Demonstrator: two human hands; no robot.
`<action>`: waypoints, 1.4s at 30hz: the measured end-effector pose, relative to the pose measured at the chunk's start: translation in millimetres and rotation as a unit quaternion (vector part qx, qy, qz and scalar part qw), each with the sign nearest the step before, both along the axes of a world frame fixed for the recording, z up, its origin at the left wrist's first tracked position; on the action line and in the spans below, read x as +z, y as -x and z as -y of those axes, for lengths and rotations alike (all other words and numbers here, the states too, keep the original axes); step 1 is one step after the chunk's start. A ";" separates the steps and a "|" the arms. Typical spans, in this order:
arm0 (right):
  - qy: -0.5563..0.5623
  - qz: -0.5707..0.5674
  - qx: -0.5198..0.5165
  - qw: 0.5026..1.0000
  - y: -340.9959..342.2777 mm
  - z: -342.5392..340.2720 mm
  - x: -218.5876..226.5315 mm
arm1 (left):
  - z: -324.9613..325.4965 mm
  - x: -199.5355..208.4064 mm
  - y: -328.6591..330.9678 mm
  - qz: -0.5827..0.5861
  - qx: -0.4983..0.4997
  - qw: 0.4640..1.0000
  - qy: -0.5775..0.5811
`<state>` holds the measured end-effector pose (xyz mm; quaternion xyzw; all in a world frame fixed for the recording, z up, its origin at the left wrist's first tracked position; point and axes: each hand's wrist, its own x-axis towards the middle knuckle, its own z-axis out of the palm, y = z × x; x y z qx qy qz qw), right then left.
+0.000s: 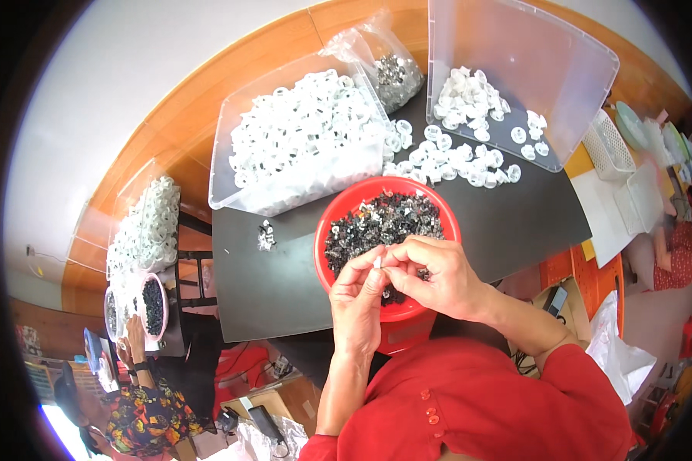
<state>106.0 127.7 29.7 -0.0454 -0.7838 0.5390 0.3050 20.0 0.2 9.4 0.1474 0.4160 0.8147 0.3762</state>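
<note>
A small white part (pixel 377 263) is pinched between the fingertips of the left hand (pixel 357 298) and right hand (pixel 440 275), over the near side of a red tub (pixel 321 247) filled with dark pieces (pixel 377 223); white plastic fittings (pixel 304 127) are heaped in a translucent bin (pixel 222 175), far left.

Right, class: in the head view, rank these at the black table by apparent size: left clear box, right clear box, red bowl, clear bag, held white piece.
1. Left clear box and right clear box: too alike to rank
2. Red bowl
3. Clear bag
4. Held white piece
</note>
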 end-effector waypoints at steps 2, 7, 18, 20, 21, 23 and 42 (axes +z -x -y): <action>0.034 0.016 0.017 0.999 0.0 -9.3 -6.7 | -5.4 -0.8 1.1 -0.003 -0.009 0.999 0.033; 0.017 0.052 -0.084 0.995 -26.9 -24.3 -13.9 | -24.1 11.0 16.7 -0.001 -0.063 0.994 0.087; -0.003 0.056 -0.297 0.953 -76.9 -90.0 -55.1 | -2.7 80.8 157.2 -0.417 0.258 0.859 0.148; 0.036 0.034 -0.312 0.949 -78.6 -92.6 -68.1 | 21.2 57.3 153.1 -0.426 0.303 0.835 0.171; 0.040 0.038 -0.317 0.947 -79.7 -92.5 -71.7 | 34.1 41.8 149.7 -0.430 0.316 0.820 0.205; 0.015 0.029 -0.316 0.948 -84.3 -97.1 -80.2 | 46.8 6.4 135.6 -0.394 0.301 0.837 0.232; 0.012 0.054 -0.327 0.944 -90.4 -95.0 -71.3 | 192.9 -155.7 -24.6 -0.600 0.418 0.560 0.391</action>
